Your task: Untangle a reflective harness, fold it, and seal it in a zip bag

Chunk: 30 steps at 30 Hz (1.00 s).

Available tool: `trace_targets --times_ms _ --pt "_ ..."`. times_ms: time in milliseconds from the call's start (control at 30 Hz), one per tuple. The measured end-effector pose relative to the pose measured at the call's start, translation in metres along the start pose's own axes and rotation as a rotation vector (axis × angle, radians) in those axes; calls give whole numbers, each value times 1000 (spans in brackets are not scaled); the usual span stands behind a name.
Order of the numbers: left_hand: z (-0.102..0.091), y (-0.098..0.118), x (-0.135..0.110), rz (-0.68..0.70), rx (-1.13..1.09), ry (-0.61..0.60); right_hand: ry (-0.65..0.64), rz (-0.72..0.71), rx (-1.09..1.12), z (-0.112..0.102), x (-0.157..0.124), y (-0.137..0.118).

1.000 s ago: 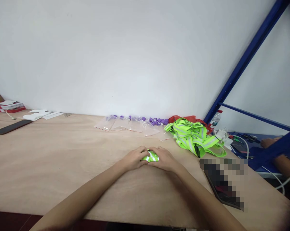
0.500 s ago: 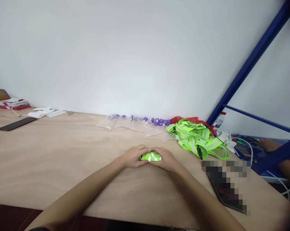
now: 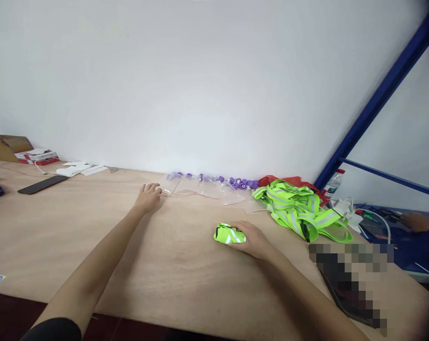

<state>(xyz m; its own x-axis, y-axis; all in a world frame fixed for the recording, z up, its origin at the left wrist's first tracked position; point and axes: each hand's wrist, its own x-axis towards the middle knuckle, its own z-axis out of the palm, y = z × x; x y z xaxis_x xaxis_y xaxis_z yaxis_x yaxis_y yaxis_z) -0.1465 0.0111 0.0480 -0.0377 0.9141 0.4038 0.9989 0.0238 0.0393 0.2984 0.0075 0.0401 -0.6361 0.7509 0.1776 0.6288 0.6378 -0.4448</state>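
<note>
My right hand (image 3: 253,240) is closed round the right end of a small roll of lime-green reflective strap (image 3: 230,234), which rests on the wooden table (image 3: 171,274). My left hand (image 3: 150,196) is stretched out to the far left, fingers slightly bent and apart. Its fingertips are at the left edge of the leftmost clear plastic zip bag (image 3: 168,183); whether they touch it I cannot tell. Several more such bags lie in a row to the right, with small purple pieces (image 3: 243,184) behind them. A loose heap of the same green strap (image 3: 292,203) lies at the right.
Red fabric (image 3: 288,181) and a plastic bottle (image 3: 334,182) stand behind the heap. A dark flat device (image 3: 345,284), partly pixelated, lies at the right edge. Far left are a black bar (image 3: 42,184), white papers (image 3: 74,168) and boxes (image 3: 8,148). Another person's hand (image 3: 420,221) shows beyond the blue frame.
My left hand has let go of the green strap roll and moved away left to the leftmost bag. My right hand still holds the roll. The view has shifted slightly.
</note>
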Motion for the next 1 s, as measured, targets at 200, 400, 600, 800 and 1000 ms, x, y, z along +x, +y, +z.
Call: trace_targets --times_ms 200,400,600,800,1000 --pt "11 -27 4 -138 119 -18 -23 21 23 0 0 0" --pt "19 -33 19 -143 162 -37 -12 26 26 1 0 0" --pt "18 -41 24 -130 189 -85 20 -12 24 5 -2 2" --pt "17 -37 23 -122 224 -110 35 -12 -12 6 -4 2" --pt "19 -26 30 -72 226 -101 69 -39 -17 11 -5 5"
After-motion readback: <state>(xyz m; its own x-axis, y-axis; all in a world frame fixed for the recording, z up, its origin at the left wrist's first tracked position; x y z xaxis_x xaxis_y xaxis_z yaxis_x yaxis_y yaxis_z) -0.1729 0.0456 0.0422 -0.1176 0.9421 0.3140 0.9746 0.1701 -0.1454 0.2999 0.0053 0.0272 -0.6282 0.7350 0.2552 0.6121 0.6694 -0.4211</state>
